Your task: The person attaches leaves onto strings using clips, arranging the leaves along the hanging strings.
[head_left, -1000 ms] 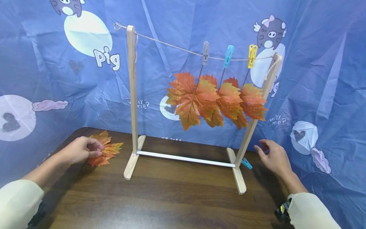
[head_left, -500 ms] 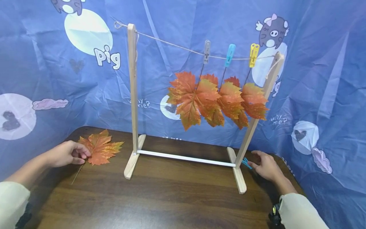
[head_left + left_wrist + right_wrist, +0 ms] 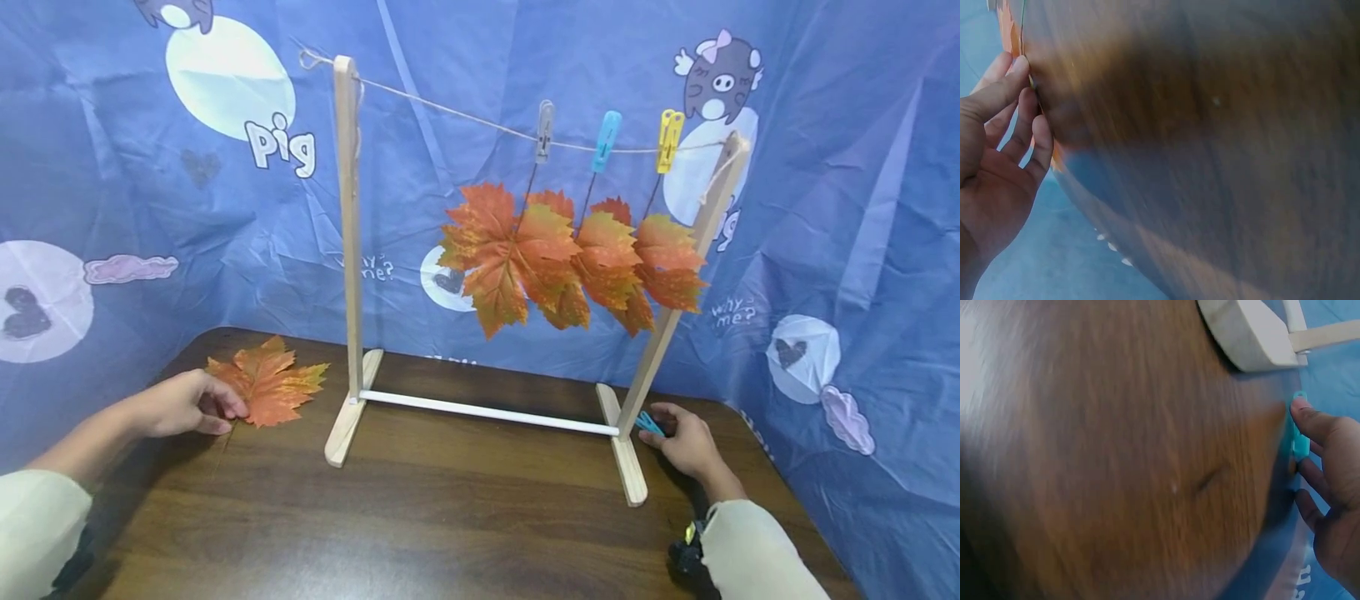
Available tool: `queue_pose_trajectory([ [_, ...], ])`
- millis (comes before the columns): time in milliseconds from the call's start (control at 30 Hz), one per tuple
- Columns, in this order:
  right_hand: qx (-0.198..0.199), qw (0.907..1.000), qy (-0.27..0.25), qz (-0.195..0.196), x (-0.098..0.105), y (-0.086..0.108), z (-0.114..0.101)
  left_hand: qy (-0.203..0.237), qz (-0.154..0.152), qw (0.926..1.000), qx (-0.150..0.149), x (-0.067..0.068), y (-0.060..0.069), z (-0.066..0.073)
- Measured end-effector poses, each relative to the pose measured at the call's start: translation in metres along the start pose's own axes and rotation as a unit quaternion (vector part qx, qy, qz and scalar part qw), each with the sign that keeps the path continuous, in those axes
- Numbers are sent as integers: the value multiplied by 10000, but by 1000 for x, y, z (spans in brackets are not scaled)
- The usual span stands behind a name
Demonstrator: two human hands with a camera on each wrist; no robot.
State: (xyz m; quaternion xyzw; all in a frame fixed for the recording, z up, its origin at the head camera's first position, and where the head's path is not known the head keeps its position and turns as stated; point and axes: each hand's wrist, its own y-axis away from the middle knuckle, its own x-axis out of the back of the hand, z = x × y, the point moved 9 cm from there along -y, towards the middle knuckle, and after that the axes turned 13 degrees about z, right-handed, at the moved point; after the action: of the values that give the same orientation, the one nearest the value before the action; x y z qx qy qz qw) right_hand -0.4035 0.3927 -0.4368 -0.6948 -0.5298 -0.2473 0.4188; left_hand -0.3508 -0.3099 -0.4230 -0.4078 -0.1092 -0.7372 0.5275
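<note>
An orange maple leaf (image 3: 273,383) lies on the table at the left, and my left hand (image 3: 191,404) pinches its thin stem near the leaf's base. In the left wrist view the thumb of the left hand (image 3: 1007,125) presses on the stem, the fingers behind it. At the right, behind the rack's foot, is a blue clothespin (image 3: 648,423). My right hand (image 3: 684,437) pinches this clothespin between thumb and fingers. The right wrist view shows the thumb of the right hand (image 3: 1338,469) on the clothespin (image 3: 1300,440), partly covering it.
Between the hands stands a wooden rack (image 3: 348,242) with a white crossbar (image 3: 487,411). On its string (image 3: 450,111) a grey clothespin (image 3: 544,133), a blue clothespin (image 3: 607,142) and a yellow clothespin (image 3: 669,142) hold maple leaves (image 3: 498,258). A blue printed cloth (image 3: 262,208) surrounds the table.
My left hand has drawn back from over the leaf to its stem, uncovering the leaf. The right hand has moved left and down onto the blue clothespin and taken hold of it.
</note>
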Motion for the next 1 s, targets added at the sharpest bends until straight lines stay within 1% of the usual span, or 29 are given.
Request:
queue_pose_trajectory([
  [167, -6, 9997, -181, 158, -3, -2, -2, -32, -57, 10000, -6, -9, -5, 7],
  [267, -42, 9997, -163, 162, -6, -1, -2, -85, -143, 9998, 108, -15, -7, 8],
  [333, -126, 9998, -118, 138, -9, 0, 0, -102, -174, 9997, 125, -17, -8, 10],
  [467, -185, 9996, -43, 212, -9, -1, 0, -131, -190, 9997, -40, -20, -13, 17],
  [600, -115, 9993, -35, 353, -5, -2, -2, -167, -225, 9995, -158, -24, -19, 23],
  [733, -53, 9992, -10, 384, -2, 0, -4, -283, -252, 9989, -260, -28, -22, 29],
  [867, 57, 9992, 52, 397, 4, 3, -6, -443, -313, 9983, -222, -33, -24, 33],
  [1000, 169, 9991, 98, 386, 9, 5, -9, -488, -316, 9978, -315, -37, -26, 38],
])
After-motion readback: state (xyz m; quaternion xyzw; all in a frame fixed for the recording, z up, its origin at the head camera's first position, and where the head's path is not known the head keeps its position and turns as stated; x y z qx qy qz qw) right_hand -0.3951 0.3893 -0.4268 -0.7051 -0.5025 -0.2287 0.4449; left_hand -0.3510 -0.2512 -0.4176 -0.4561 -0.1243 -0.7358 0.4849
